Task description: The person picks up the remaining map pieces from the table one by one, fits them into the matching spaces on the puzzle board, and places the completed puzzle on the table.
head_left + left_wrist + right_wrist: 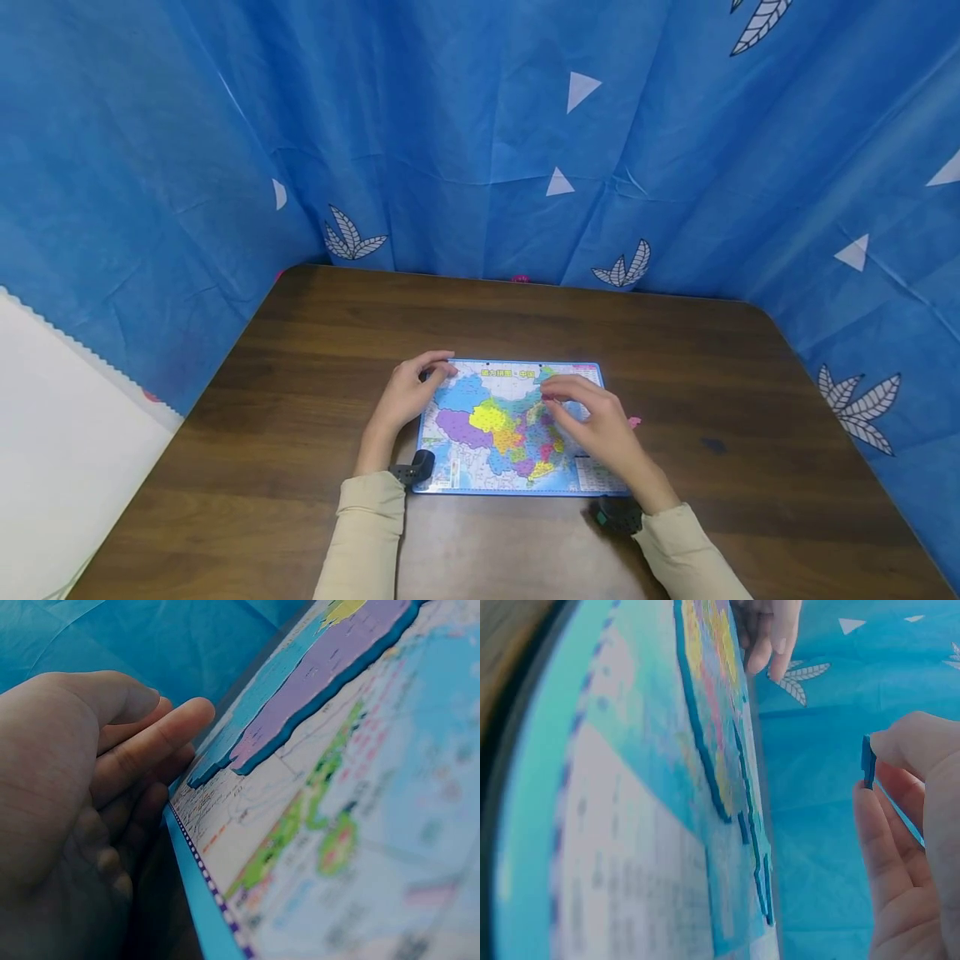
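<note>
A map puzzle board (472, 477) with a blue rim lies on the table, many coloured raised pieces fitted on it. My right hand (600, 421) hovers over the board's right half. Between thumb and fingertips it pinches a small puzzle piece (868, 761), seen edge-on in the right wrist view with a dark blue side. At the board's upper left corner is my left hand (408, 392), its fingers loosely bent and holding nothing. In the left wrist view its fingertips (196, 712) lie by the board's edge; whether they touch it I cannot tell. Near them sits a purple piece (315, 675).
A small pink piece (634, 422) lies on the brown wooden table (300, 375) just right of the board. Blue patterned curtains (450, 150) hang behind and at both sides. A white surface (60, 467) stands at the far left.
</note>
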Action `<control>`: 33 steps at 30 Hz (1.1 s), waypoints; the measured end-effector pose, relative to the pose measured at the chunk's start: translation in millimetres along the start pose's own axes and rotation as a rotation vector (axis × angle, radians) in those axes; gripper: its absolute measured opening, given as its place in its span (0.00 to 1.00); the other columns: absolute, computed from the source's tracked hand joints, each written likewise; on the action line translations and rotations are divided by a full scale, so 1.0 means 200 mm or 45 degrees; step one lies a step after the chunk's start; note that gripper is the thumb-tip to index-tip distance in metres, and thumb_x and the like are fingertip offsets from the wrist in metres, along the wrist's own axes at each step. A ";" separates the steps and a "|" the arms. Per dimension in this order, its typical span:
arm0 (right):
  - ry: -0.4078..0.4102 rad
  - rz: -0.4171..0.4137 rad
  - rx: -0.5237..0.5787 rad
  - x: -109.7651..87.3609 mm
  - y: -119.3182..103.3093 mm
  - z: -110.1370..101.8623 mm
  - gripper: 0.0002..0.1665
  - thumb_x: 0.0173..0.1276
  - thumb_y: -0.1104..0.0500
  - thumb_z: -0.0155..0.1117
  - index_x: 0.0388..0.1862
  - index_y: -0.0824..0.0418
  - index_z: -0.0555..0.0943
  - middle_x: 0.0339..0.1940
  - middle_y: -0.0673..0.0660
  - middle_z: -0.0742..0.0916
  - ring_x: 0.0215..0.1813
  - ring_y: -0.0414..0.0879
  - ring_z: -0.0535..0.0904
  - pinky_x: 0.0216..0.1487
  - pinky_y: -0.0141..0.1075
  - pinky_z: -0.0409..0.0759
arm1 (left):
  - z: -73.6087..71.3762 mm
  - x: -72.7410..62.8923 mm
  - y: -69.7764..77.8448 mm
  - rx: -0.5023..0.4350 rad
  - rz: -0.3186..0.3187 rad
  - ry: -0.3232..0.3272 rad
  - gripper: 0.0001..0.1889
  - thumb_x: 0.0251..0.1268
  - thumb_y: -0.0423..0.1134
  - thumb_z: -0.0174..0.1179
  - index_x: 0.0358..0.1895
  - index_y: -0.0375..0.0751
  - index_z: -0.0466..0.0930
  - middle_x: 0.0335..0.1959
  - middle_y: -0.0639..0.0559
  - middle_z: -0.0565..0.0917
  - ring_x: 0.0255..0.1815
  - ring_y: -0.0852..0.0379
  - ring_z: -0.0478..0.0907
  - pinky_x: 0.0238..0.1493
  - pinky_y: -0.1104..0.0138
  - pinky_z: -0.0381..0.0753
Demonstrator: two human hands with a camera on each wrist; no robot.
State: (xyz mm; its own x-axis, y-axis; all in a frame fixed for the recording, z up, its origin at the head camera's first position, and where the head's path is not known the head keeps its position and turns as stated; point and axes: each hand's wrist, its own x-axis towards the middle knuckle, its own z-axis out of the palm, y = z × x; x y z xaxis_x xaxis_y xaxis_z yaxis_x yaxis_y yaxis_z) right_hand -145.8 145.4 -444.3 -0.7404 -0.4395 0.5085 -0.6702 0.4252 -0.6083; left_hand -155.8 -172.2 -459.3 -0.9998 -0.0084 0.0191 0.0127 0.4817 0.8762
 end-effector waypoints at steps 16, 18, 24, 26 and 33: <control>-0.011 -0.022 0.036 0.08 -0.07 0.09 0.19 0.63 0.69 0.75 0.53 0.61 0.87 0.55 0.52 0.89 0.55 0.46 0.86 0.52 0.37 0.86 | 0.01 0.00 -0.01 -0.011 0.015 -0.003 0.17 0.78 0.45 0.58 0.64 0.50 0.82 0.54 0.51 0.88 0.67 0.47 0.76 0.73 0.44 0.69; -0.010 -0.029 0.042 0.09 -0.07 0.10 0.19 0.63 0.69 0.75 0.53 0.61 0.87 0.55 0.52 0.89 0.56 0.46 0.86 0.52 0.39 0.87 | 0.01 0.00 -0.01 -0.016 0.024 -0.004 0.17 0.78 0.45 0.58 0.64 0.49 0.82 0.52 0.52 0.89 0.66 0.47 0.77 0.73 0.45 0.69; 0.000 -0.078 0.094 0.10 -0.06 0.14 0.17 0.63 0.72 0.72 0.51 0.64 0.87 0.52 0.54 0.89 0.53 0.48 0.86 0.50 0.38 0.87 | 0.01 0.00 0.00 -0.022 0.034 -0.002 0.17 0.78 0.44 0.57 0.63 0.48 0.82 0.48 0.53 0.90 0.67 0.48 0.77 0.73 0.44 0.68; 0.010 -0.078 0.117 0.10 -0.06 0.16 0.17 0.63 0.72 0.72 0.51 0.64 0.87 0.52 0.54 0.89 0.53 0.48 0.86 0.50 0.37 0.87 | 0.01 0.00 0.00 -0.020 0.031 0.000 0.17 0.78 0.44 0.57 0.63 0.48 0.82 0.48 0.53 0.90 0.68 0.47 0.76 0.74 0.44 0.67; 0.061 -0.085 0.186 0.09 -0.03 0.21 0.15 0.65 0.74 0.70 0.50 0.65 0.87 0.53 0.57 0.89 0.52 0.51 0.86 0.50 0.35 0.87 | 0.00 0.00 0.00 -0.012 0.035 0.002 0.17 0.78 0.44 0.57 0.64 0.48 0.82 0.50 0.52 0.90 0.69 0.47 0.76 0.74 0.43 0.66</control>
State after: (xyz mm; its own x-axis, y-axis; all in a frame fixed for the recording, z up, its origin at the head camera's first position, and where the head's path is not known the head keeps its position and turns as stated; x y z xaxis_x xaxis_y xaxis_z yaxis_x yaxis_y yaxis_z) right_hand -152.3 100.9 -457.1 -0.6982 -0.4235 0.5772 -0.7062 0.2753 -0.6523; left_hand -156.7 -171.8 -460.5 -0.9990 0.0036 0.0441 0.0405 0.4732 0.8800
